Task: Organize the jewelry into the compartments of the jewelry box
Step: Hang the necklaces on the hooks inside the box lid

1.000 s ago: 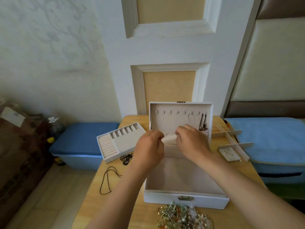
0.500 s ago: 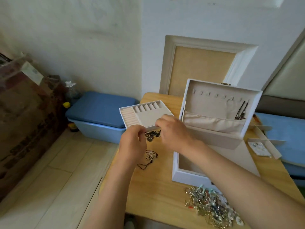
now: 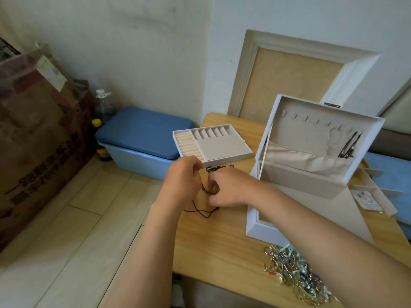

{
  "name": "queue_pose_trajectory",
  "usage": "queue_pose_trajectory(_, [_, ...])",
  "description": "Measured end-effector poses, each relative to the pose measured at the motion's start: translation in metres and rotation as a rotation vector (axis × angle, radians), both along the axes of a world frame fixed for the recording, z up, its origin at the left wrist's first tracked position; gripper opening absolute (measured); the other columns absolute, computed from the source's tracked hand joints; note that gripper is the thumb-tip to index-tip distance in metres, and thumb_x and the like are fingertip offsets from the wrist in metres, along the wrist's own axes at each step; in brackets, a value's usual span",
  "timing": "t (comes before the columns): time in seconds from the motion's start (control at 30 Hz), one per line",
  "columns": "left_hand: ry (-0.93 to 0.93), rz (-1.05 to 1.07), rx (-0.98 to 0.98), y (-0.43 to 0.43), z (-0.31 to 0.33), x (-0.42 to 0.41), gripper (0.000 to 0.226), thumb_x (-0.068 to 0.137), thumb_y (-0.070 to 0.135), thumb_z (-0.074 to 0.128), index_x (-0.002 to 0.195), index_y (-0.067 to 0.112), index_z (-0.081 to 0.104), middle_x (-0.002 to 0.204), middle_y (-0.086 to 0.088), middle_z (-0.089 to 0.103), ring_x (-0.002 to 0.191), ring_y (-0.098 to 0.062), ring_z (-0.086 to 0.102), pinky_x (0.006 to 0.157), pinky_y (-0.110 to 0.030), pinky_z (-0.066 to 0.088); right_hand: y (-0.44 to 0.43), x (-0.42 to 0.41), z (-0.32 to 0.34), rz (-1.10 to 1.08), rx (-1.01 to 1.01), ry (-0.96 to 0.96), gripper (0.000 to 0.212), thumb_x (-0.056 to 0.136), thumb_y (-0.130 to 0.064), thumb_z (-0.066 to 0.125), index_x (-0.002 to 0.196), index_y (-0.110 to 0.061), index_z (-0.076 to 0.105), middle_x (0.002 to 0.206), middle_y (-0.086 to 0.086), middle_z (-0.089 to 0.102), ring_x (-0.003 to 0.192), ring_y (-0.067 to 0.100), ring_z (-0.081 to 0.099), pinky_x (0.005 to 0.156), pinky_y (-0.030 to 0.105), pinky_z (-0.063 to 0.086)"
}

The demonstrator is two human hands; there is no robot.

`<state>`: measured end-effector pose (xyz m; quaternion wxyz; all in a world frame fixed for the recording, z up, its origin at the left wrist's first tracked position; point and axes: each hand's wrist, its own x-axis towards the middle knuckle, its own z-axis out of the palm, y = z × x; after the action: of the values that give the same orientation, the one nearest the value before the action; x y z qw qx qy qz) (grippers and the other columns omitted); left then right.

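**Step in hand: untangling a cord necklace before stowing it.**

Position of parts:
- The black cord lies on the desk, just left of the jewelry box. One run of it rises off the wood into the gap between the two hands.
- The left hand has its fingers curled and pinches the upper end of the cord.
- The right hand is curled down over the same cord and grips it close to the desk. The exact pinch point is hidden under the fingers.
- A second dark bundle rests just behind the hands, touching the front wall of the removable tray.
- The open lid stands upright with a row of hooks. One dark necklace hangs at the right end, its lower part tucked in the fabric pocket.
- The jewelry pile waits unsorted at the near edge of the desk.

Recommended procedure, as a judgement:
1. Keep the left pinch fixed and let the right hand draw the cord out slowly, so loops slide free rather than tighten.
2. Lift the cord clear of the second bundle before pulling. The two are near enough to snag.
3. Once it is straight, a free hook in the lid looks the likely place, with the slack dropped into the pocket.
4. Avoid dragging the loose tail off the left edge of the desk.
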<state>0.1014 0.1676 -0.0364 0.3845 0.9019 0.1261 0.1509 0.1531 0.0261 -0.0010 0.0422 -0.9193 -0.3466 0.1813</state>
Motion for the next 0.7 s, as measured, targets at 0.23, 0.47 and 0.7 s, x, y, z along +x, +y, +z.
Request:
queue_pose_trajectory(0.23, [-0.007, -0.041, -0.054, 0.003, 0.006, -0.002, 0.029, 0.091, 0.006, 0.053, 0.11, 0.017, 0.07, 0.108, 0.003, 0.07, 0.1, -0.015, 0.062, 0.091, -0.032, 0.052, -0.008, 0.006, 0.012, -0.085, 0.229, 0.052, 0.008, 0.087, -0.018, 0.067, 0.082, -0.024, 0.069, 0.083, -0.009, 0.065, 0.082, 0.014, 0.061, 0.069, 0.026, 0.048])
queue_pose_trajectory(0.47, [0.035, -0.244, -0.259, -0.014, 0.019, -0.005, 0.018, 0.082, 0.017, 0.058, 0.088, 0.026, 0.073, 0.081, 0.011, 0.072, 0.082, -0.006, 0.066, 0.077, -0.032, 0.056, -0.022, 0.009, 0.042, -0.26, 0.596, 0.215, 0.011, 0.093, -0.011, 0.066, 0.084, -0.016, 0.071, 0.075, 0.0, 0.069, 0.064, 0.01, 0.067, 0.06, 0.029, 0.057])
queue_pose_trajectory(0.7, [0.058, -0.278, -0.439, -0.024, 0.027, -0.006, 0.011, 0.09, 0.012, 0.058, 0.086, 0.015, 0.067, 0.079, -0.005, 0.072, 0.079, -0.027, 0.07, 0.082, -0.051, 0.056, -0.046, 0.012, 0.057, -0.442, 0.804, 0.266, 0.011, 0.092, -0.001, 0.062, 0.083, -0.005, 0.068, 0.067, 0.007, 0.061, 0.064, 0.022, 0.059, 0.061, 0.035, 0.054])
